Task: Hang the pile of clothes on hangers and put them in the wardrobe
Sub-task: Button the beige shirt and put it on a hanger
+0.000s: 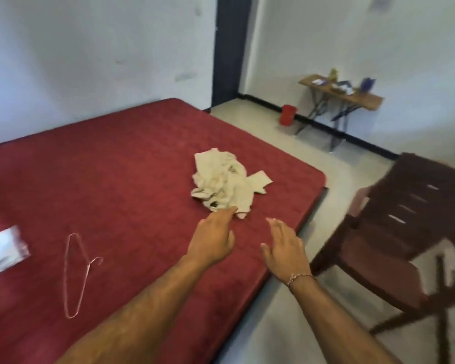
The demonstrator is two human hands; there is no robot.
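A crumpled cream garment (225,181) lies on the red mattress (103,166) near its right edge. My left hand (213,237) stretches toward it, fingertips touching the garment's near edge, fingers straight. My right hand (284,245) hovers open over the mattress just right of the left, a chain bracelet on its wrist, holding nothing. A thin wire hanger (76,274) lies flat on the mattress to the left of my arms. No wardrobe is in view.
A dark wooden chair (394,232) stands on the tiled floor right of the bed. A folding table (342,97) with small items and a red bucket (288,115) stand by the far wall. A white plastic packet (3,248) lies at the mattress's left.
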